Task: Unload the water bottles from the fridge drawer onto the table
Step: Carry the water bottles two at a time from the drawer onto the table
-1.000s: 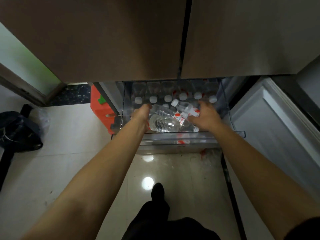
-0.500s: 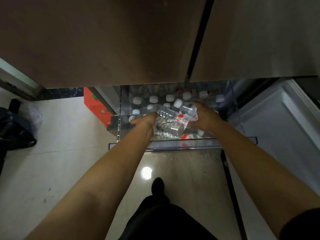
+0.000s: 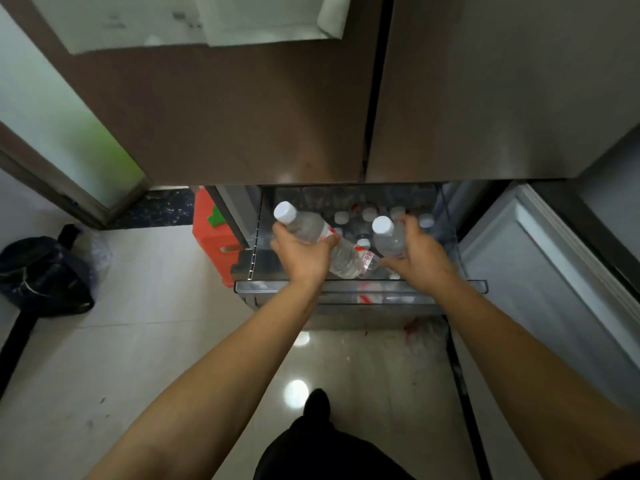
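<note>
- Bottles are in both my hands, above the open fridge drawer (image 3: 360,289); more white caps (image 3: 367,213) stand in rows deeper inside.
- Likely slip: my left hand (image 3: 304,258) holds a tilted bottle (image 3: 308,226), and a second bottle (image 3: 348,259) seems pinched beside it, so it could drop back.
- My right hand (image 3: 420,259) has fingers clamped on an upright bottle (image 3: 389,239).
- Both arms reach forward and down, wrists just over the drawer's front edge.
- No table is in view, so carrying three risks fumbling.
</note>
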Tool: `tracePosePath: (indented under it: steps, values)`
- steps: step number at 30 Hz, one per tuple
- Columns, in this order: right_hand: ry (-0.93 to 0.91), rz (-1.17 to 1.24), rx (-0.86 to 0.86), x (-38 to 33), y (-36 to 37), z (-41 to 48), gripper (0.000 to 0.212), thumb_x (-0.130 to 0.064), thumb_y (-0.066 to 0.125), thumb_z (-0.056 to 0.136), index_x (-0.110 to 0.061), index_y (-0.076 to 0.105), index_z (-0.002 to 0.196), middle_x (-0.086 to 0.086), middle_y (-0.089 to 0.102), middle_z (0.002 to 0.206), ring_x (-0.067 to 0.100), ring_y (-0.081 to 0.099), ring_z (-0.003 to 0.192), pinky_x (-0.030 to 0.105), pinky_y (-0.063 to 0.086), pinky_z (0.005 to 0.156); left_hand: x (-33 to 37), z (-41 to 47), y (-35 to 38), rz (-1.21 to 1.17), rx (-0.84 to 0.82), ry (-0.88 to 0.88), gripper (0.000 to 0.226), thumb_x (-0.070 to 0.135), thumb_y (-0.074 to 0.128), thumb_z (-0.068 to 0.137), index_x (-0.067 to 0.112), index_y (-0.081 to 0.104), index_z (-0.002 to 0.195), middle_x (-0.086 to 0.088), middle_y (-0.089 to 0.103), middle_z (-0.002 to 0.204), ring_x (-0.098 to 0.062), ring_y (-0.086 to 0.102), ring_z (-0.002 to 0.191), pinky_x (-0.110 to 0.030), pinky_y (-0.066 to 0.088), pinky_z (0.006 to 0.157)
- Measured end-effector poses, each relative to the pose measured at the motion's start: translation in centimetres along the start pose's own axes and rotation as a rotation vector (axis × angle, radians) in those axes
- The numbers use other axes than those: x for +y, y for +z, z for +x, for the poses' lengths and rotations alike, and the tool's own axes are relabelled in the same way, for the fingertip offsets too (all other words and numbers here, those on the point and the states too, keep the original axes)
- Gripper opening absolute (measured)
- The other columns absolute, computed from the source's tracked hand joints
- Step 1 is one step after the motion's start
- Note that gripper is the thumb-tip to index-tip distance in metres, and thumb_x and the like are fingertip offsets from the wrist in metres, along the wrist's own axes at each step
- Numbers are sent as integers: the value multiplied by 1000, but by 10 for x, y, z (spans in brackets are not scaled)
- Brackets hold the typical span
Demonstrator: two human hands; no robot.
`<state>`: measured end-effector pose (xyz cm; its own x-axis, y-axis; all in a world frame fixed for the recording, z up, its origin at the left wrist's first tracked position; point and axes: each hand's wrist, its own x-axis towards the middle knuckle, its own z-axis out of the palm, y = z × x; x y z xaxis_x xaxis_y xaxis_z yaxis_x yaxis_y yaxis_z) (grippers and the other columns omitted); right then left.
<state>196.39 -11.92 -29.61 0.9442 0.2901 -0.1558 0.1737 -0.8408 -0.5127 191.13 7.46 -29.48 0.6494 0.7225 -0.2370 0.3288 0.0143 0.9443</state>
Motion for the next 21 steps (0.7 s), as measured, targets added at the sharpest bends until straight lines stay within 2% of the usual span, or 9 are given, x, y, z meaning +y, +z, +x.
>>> tracePosePath:
  steps: [4, 7, 10, 11, 13, 17, 21]
  values:
    - [-64, 149, 135, -18, -30, -39, 87, -42, 84, 75, -22, 31, 141, 12, 60, 129, 35, 60, 112, 40, 51, 88, 32, -35, -30, -31, 50, 196, 77, 24, 92, 56, 20, 45, 118, -8, 51, 122, -25, 58, 107, -43, 50, 100]
    - [-150, 261, 227, -36, -49, -66, 88, -45, 84, 73, -27, 31, 142, 6, 60, 131, 31, 58, 115, 38, 50, 92, 52, -64, -61, -60, 73, 303, 84, 29, 91, 59, 22, 48, 131, -4, 54, 126, -20, 58, 114, -41, 50, 102]
    - [-226, 439, 281, -60, -55, -90, 87, -40, 87, 71, -30, 36, 140, -1, 61, 129, 22, 59, 116, 39, 49, 97, 65, -97, -104, -73, 110, 416, 79, 43, 91, 56, 38, 50, 124, 1, 57, 125, -17, 61, 113, -42, 52, 99]
    - [-251, 497, 280, -70, -54, -97, 86, -38, 87, 71, -31, 36, 140, -3, 61, 126, 19, 59, 114, 36, 49, 97, 68, -107, -120, -69, 123, 438, 78, 46, 90, 56, 41, 50, 123, 2, 59, 125, -17, 62, 112, -43, 53, 97]
    - [-306, 573, 254, -91, -46, -111, 85, -39, 87, 70, -33, 37, 139, -8, 61, 122, 15, 59, 111, 32, 49, 94, 72, -128, -155, -89, 114, 461, 79, 37, 92, 60, 35, 51, 127, -1, 61, 125, -16, 64, 111, -42, 55, 96]
    - [-412, 601, 153, -137, -19, -147, 86, -40, 88, 69, -30, 37, 139, -8, 59, 123, 18, 59, 112, 42, 52, 96, 70, -164, -225, -79, 142, 450, 72, 13, 91, 65, 24, 54, 126, 1, 67, 118, -13, 67, 106, -43, 57, 94]
    - [-530, 518, 33, -179, 14, -192, 92, -45, 86, 69, -30, 32, 143, -1, 59, 131, 25, 59, 116, 48, 53, 95, 49, -195, -295, -21, 269, 381, 84, 33, 90, 52, 26, 54, 128, 0, 66, 118, -17, 66, 107, -46, 56, 93]
